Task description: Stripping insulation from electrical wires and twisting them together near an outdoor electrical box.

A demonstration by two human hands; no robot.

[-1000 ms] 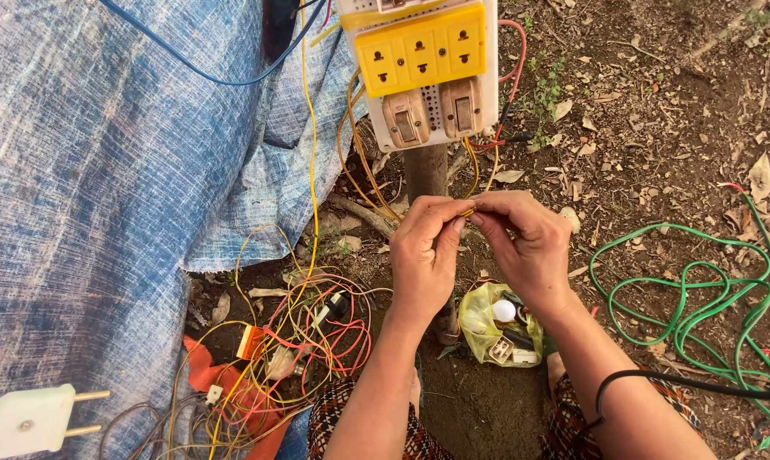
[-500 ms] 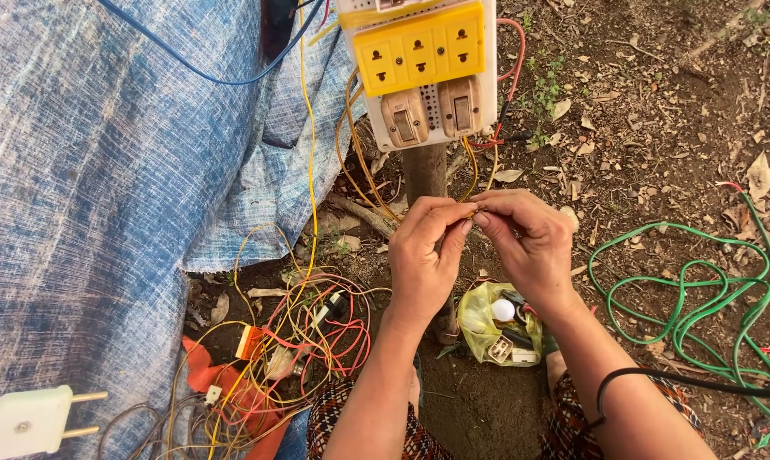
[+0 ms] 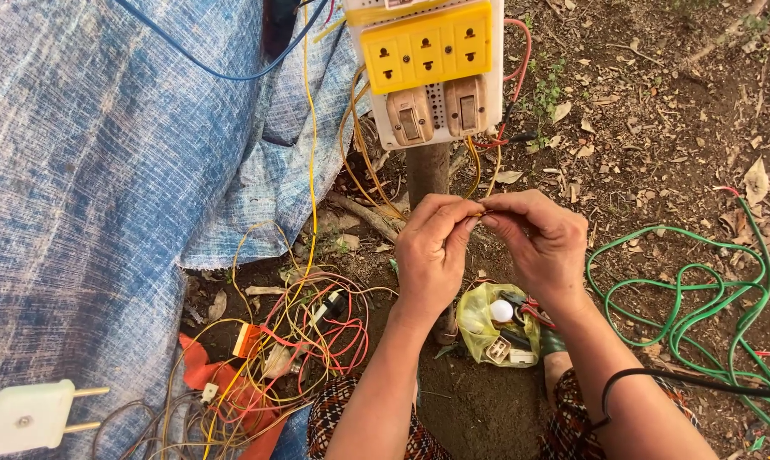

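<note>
My left hand (image 3: 432,251) and my right hand (image 3: 538,243) meet at the fingertips in the middle of the view, both pinched on the end of a thin yellow wire (image 3: 476,215). The wire runs up toward a white board (image 3: 428,72) with a yellow socket strip and two beige switches, fixed on a wooden post (image 3: 426,170) right above my hands. Below my hands a yellow plastic bag (image 3: 479,324) with small electrical parts lies on the soil.
A blue woven tarp (image 3: 87,187) covers the left side. A tangle of yellow, red and orange wires (image 3: 300,332) lies at its foot, a white two-pin plug (image 3: 27,416) at bottom left. A coiled green cable (image 3: 700,298) is on the leaf-strewn ground to the right.
My fingertips have shifted slightly on the wire end, working it between both hands; the hands stay in the same place.
</note>
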